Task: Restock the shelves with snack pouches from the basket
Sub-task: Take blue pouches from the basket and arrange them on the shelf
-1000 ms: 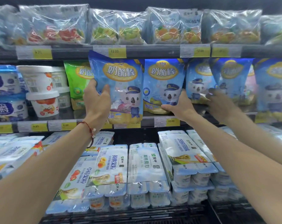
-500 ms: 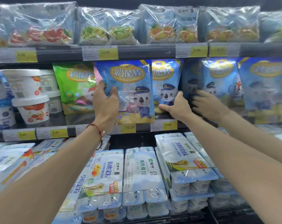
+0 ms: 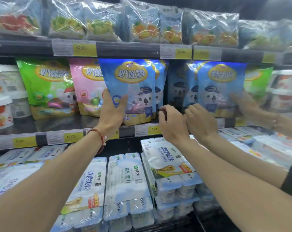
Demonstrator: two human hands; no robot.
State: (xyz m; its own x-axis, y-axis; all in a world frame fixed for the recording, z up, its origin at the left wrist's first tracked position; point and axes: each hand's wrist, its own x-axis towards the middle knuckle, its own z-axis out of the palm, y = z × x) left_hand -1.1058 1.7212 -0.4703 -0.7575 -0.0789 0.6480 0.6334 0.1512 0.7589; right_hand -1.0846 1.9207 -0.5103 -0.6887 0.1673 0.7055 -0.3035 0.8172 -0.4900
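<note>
My left hand [image 3: 112, 111], with a red cord at the wrist, grips a blue snack pouch [image 3: 130, 87] by its lower left edge and holds it upright on the middle shelf [image 3: 61, 124]. A second blue pouch [image 3: 159, 84] stands right behind it. My right hand [image 3: 172, 123] has its fingers curled at that second pouch's lower right corner; whether it pinches the pouch is unclear. The basket is out of view.
Another person's two hands [image 3: 200, 121] [image 3: 248, 106] handle more blue pouches [image 3: 220, 86] just to the right. Green [image 3: 45, 86] and pink [image 3: 86, 87] pouches stand to the left, with yogurt tubs [image 3: 3, 104] beyond. Yogurt multipacks [image 3: 126, 181] fill the shelf below, and clear bags [image 3: 147, 22] the one above.
My left hand has set the blue pouch further in and upright against the one behind. My right hand has slid off the rear pouch's face and curled. The view has shifted left.
</note>
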